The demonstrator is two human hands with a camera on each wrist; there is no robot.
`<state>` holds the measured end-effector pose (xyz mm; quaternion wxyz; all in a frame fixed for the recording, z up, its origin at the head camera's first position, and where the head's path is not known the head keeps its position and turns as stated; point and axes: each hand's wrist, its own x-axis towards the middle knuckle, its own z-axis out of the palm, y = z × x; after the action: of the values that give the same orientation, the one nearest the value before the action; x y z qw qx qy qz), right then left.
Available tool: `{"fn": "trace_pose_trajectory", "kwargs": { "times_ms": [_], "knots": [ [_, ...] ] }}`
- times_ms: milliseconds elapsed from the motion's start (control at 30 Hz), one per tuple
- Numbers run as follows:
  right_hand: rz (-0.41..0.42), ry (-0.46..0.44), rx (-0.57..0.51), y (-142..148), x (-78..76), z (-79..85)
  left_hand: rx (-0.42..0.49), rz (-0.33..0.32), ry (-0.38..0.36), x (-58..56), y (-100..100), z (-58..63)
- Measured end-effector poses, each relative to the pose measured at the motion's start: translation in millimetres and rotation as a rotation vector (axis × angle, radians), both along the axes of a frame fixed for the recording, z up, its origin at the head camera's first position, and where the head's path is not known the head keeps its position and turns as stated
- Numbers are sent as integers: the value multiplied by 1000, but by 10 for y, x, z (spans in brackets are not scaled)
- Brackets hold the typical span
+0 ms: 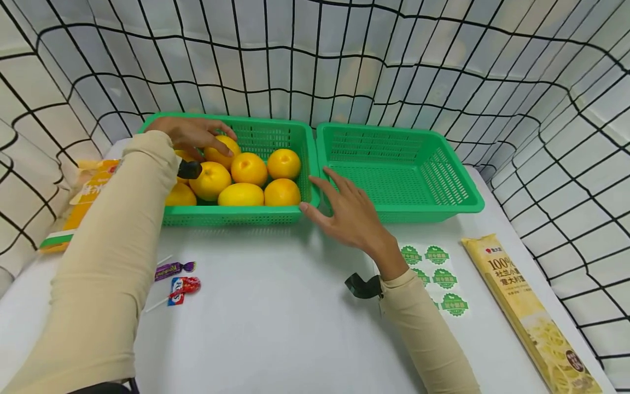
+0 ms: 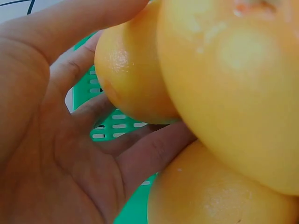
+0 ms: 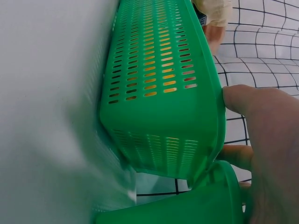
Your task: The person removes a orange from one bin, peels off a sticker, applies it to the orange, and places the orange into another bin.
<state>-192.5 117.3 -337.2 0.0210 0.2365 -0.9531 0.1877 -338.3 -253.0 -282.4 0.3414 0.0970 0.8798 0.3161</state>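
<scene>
My left hand (image 1: 189,134) reaches into the back left of the left green basket (image 1: 236,217). Its fingers and thumb curve round an orange (image 2: 131,70) among several others; in the head view this orange (image 1: 223,153) shows partly under the fingers. Close to the left wrist camera, another orange (image 2: 233,93) covers part of the hand. My right hand (image 1: 349,213), fingers spread, is at the left basket's front right corner. Its thumb rests at that basket's rim (image 3: 219,100), and the other fingertips lie near where the two baskets meet.
A second green basket (image 1: 433,209) stands at right. A pasta packet (image 1: 526,312) and a sheet of green stickers (image 1: 445,279) lie at right. Candy (image 1: 169,271), a red lollipop (image 1: 189,285) and an orange bag (image 1: 88,202) are at left. Black wire mesh (image 1: 315,54) surrounds the table.
</scene>
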Motion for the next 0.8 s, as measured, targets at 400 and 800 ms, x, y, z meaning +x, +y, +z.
{"fn": "trace_pose_trajectory", "kwargs": {
  "times_ms": [400,800],
  "knots": [
    [-2,2,1,-2,-6,16,-22,36,37,-6,35,-16],
    [22,16,-25,13,-13,19,108,100,155,41,-52,81]
  ]
}}
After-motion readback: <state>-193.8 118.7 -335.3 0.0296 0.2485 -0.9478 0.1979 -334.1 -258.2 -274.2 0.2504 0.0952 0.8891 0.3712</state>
